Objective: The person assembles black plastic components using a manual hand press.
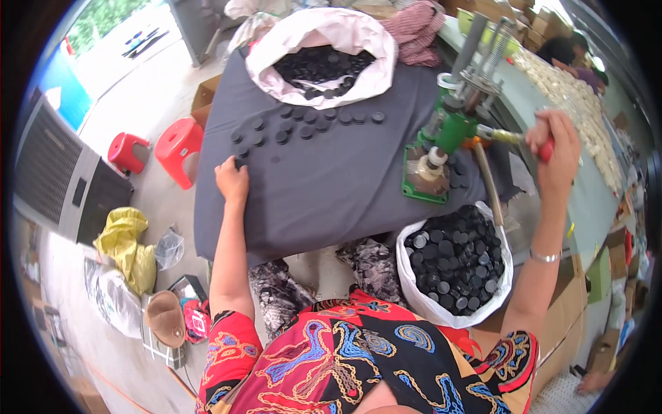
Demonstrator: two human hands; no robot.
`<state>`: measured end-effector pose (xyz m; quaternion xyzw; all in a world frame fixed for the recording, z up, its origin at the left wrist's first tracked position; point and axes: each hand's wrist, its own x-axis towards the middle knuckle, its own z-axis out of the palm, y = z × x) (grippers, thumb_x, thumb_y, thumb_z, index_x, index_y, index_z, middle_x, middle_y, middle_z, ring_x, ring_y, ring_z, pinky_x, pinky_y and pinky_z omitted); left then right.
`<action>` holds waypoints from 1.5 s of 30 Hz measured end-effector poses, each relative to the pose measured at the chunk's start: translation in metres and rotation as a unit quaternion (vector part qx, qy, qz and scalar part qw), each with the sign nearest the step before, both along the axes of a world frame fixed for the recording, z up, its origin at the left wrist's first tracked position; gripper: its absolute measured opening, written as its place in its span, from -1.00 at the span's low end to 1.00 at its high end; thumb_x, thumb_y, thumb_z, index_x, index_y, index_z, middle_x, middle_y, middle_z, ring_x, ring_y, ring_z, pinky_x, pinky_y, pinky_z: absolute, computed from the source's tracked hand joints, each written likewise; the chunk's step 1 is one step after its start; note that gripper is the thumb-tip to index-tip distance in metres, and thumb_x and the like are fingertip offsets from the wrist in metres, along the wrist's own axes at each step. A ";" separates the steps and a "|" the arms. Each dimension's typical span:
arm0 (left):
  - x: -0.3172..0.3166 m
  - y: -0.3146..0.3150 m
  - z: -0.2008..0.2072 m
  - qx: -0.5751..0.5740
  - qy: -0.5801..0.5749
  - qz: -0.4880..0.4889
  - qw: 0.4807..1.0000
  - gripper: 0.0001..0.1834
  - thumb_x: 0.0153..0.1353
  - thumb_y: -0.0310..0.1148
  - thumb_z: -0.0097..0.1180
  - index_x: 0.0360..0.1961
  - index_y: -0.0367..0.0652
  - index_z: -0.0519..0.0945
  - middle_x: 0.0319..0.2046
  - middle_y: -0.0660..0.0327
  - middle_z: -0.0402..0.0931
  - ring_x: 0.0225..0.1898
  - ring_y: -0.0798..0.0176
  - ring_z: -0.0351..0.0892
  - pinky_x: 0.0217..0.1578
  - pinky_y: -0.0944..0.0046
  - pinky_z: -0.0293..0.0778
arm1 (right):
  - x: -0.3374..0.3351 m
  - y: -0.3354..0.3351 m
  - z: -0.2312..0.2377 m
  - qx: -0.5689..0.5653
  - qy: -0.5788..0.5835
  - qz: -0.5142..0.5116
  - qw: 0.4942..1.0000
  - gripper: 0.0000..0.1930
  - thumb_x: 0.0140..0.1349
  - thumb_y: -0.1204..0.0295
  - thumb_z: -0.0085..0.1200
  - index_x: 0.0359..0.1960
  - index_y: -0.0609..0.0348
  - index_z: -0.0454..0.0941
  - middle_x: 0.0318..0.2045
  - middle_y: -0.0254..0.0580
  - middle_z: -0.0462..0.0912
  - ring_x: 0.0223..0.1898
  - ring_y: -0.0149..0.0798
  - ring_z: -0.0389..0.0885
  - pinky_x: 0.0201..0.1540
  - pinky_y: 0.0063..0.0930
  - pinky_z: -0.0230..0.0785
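Note:
My left hand is at the left side of the grey cloth-covered table, its fingers closed on a small round black cap. Several more loose black caps lie scattered just beyond it. On the right, my right hand is wrapped round the red knob of a lever. That lever belongs to a green hand press, which stands on the table's right side. Under its ram is a pale round fixture; whether a cap sits in it I cannot tell.
A white sack of black caps lies open at the table's far side. Another white bag, full of caps, stands below the near right edge. A hammer lies beside the press. Red stools stand left; two people sit far right.

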<state>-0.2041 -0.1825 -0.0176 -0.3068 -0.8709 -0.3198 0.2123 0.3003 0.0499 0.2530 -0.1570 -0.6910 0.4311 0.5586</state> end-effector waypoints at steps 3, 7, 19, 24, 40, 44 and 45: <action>0.021 0.010 0.009 0.026 -0.039 -0.014 0.999 -0.52 -0.06 -0.41 0.29 -0.03 -0.25 0.57 -0.20 -0.01 0.60 -0.15 -0.09 0.53 -0.09 0.04 0.46 | -0.008 0.011 0.014 -0.012 -0.002 -0.013 1.000 -0.74 0.37 0.42 -0.14 -0.28 0.40 0.53 -0.67 -0.34 0.37 -0.67 -0.46 0.32 -0.46 -0.51 0.31; 0.123 0.070 0.048 0.116 -0.108 -0.236 0.959 -0.36 -0.10 -0.46 0.35 0.09 -0.24 0.47 -0.21 0.00 0.58 -0.21 -0.02 0.57 -0.16 0.10 0.50 | -0.006 0.020 0.013 0.000 0.008 0.006 1.000 -0.73 0.37 0.40 -0.13 -0.29 0.38 0.55 -0.68 -0.33 0.41 -0.68 -0.46 0.33 -0.46 -0.51 0.35; 0.305 0.194 0.041 0.123 -0.125 -0.430 0.885 -0.08 -0.16 -0.45 0.41 0.27 -0.23 0.21 -0.23 0.03 0.59 -0.14 -0.06 0.55 -0.13 0.05 0.47 | -0.008 0.016 0.012 -0.002 0.011 0.021 1.000 -0.72 0.36 0.39 -0.12 -0.31 0.37 0.57 -0.68 -0.31 0.43 -0.68 -0.44 0.37 -0.47 -0.49 0.38; 0.315 0.211 0.039 0.118 -0.167 -0.437 0.876 -0.04 -0.14 -0.45 0.39 0.31 -0.21 0.14 -0.17 0.05 0.58 -0.10 -0.08 0.49 -0.02 0.03 0.32 | -0.003 0.013 0.010 0.002 0.020 0.022 1.000 -0.72 0.36 0.39 -0.14 -0.32 0.37 0.56 -0.68 -0.30 0.43 -0.67 -0.43 0.37 -0.48 -0.50 0.36; 0.251 0.171 0.046 0.207 -0.109 -0.458 0.858 -0.61 -0.03 -0.49 0.29 -0.11 -0.23 0.58 -0.25 0.06 0.62 -0.15 0.06 0.60 -0.12 0.18 0.49 | 0.015 -0.063 -0.149 0.226 0.000 -0.147 0.963 -0.86 0.11 0.65 -0.12 -0.41 0.35 0.53 -0.64 -0.17 0.49 -0.53 -0.25 0.50 -0.29 -0.32 0.45; 0.132 0.128 0.038 0.202 -0.048 -0.222 0.953 -0.94 0.03 -0.50 0.22 -0.48 -0.25 0.59 -0.43 0.08 0.58 -0.38 0.04 0.57 -0.32 0.14 0.47 | 0.025 -0.057 -0.143 0.217 -0.038 -0.080 0.972 -0.86 0.18 0.60 -0.13 -0.39 0.36 0.52 -0.63 -0.17 0.48 -0.55 -0.30 0.45 -0.36 -0.42 0.38; 0.096 0.113 0.035 0.223 -0.011 -0.148 0.964 -0.92 -0.01 -0.49 0.21 -0.55 -0.19 0.54 -0.48 0.10 0.55 -0.36 -0.01 0.51 -0.33 0.04 0.41 | 0.025 -0.058 -0.136 0.188 -0.045 -0.067 0.979 -0.85 0.21 0.58 -0.13 -0.38 0.37 0.52 -0.62 -0.18 0.49 -0.56 -0.33 0.43 -0.39 -0.46 0.34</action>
